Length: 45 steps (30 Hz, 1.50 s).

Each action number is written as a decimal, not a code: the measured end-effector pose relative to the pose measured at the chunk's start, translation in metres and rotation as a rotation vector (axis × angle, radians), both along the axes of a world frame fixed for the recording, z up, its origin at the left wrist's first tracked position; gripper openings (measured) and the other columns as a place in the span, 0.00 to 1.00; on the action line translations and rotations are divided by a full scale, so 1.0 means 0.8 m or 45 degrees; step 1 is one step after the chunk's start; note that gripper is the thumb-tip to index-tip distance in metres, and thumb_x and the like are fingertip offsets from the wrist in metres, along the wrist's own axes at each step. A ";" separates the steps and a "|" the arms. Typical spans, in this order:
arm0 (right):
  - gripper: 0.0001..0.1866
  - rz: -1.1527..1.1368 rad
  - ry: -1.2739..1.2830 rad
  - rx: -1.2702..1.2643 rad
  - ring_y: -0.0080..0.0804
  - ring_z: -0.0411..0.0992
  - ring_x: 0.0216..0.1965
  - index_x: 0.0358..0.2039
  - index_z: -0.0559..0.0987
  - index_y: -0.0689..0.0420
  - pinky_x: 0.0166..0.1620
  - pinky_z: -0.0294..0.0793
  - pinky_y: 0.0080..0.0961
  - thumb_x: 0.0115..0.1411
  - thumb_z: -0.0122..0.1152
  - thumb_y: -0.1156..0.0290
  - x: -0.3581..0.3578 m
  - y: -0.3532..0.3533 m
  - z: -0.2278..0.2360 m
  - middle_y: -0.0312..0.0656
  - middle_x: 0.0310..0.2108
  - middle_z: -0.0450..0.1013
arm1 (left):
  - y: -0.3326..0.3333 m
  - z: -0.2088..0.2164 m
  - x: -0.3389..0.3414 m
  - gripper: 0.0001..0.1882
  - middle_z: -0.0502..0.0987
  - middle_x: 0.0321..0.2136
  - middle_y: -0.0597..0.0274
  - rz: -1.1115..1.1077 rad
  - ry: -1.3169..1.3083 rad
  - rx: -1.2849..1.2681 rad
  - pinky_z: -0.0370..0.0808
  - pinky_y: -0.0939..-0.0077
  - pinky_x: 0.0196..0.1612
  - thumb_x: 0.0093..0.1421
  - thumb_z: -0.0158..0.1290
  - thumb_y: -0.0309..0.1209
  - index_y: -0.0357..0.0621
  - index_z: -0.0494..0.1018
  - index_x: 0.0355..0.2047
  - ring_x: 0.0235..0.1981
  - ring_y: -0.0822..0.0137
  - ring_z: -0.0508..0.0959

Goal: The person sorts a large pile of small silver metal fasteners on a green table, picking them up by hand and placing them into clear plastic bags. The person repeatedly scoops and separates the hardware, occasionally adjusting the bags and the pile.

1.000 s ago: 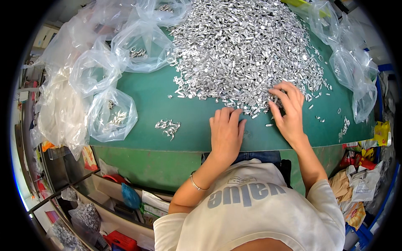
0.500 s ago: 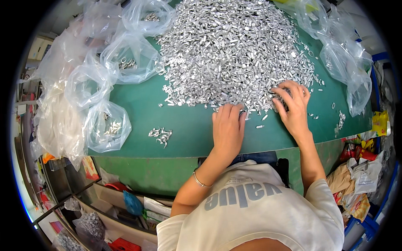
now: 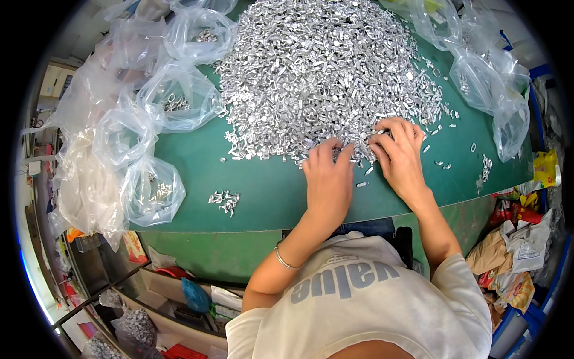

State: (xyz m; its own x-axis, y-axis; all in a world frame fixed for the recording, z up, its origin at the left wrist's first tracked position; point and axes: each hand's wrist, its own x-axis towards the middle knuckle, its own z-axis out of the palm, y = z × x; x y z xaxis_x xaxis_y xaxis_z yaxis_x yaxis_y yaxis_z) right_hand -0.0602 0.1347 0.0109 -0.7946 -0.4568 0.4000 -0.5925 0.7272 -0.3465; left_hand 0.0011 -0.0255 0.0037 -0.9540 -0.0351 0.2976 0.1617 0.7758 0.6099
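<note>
A big heap of small silvery metal pieces (image 3: 311, 78), some like little clasps or rings, covers the far middle of the green table. My left hand (image 3: 329, 185) rests at the heap's near edge, slightly blurred, its thumb apart from its bent fingers. Just to its right, my right hand (image 3: 399, 157) reaches over the lower right edge with curled, spread fingers touching the pieces. No piece shows clearly held in either hand; the fingertips are partly hidden among the metal. Between the hands and my body lies a loose metal piece (image 3: 362, 184).
A small cluster of curved metal pieces (image 3: 224, 202) lies on the green table (image 3: 263, 191) at left. Clear plastic bags (image 3: 152, 191) with some pieces line the left side. Another plastic bag (image 3: 508, 119) hangs over the right edge, near a few scattered pieces (image 3: 485, 167).
My right hand has shifted left, closer to the left hand. My left hand has moved slightly up into the heap's edge, its thumb and fingers wider apart. The view has shifted slightly.
</note>
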 end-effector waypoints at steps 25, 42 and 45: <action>0.24 -0.076 -0.164 0.054 0.47 0.60 0.61 0.55 0.71 0.57 0.59 0.60 0.42 0.57 0.61 0.76 0.016 0.029 0.006 0.46 0.57 0.66 | -0.012 0.005 0.048 0.09 0.76 0.33 0.56 -0.114 -0.188 0.471 0.71 0.76 0.28 0.57 0.54 0.15 0.37 0.76 0.38 0.27 0.65 0.75; 0.09 -0.381 -0.128 -0.429 0.40 0.72 0.41 0.37 0.79 0.60 0.46 0.67 0.32 0.54 0.61 0.81 0.009 0.090 0.007 0.42 0.37 0.76 | 0.016 0.002 0.050 0.13 0.74 0.36 0.53 -0.310 -0.187 0.406 0.72 0.72 0.31 0.56 0.52 0.12 0.35 0.75 0.42 0.30 0.59 0.75; 0.13 -0.442 -0.072 -0.232 0.42 0.69 0.45 0.41 0.78 0.59 0.49 0.65 0.34 0.54 0.63 0.79 0.005 0.094 0.006 0.42 0.42 0.74 | 0.018 0.000 0.050 0.14 0.74 0.37 0.54 -0.317 -0.164 0.445 0.71 0.74 0.29 0.56 0.51 0.11 0.35 0.75 0.42 0.29 0.61 0.74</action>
State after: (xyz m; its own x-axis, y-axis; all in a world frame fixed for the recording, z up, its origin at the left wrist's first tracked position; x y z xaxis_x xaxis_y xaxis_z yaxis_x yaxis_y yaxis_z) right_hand -0.0560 0.2101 0.0155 -0.9124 -0.0826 0.4010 -0.2986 0.8043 -0.5138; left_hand 0.0412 -0.0112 0.0038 -0.9746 0.1232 0.1871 0.2233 0.4667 0.8558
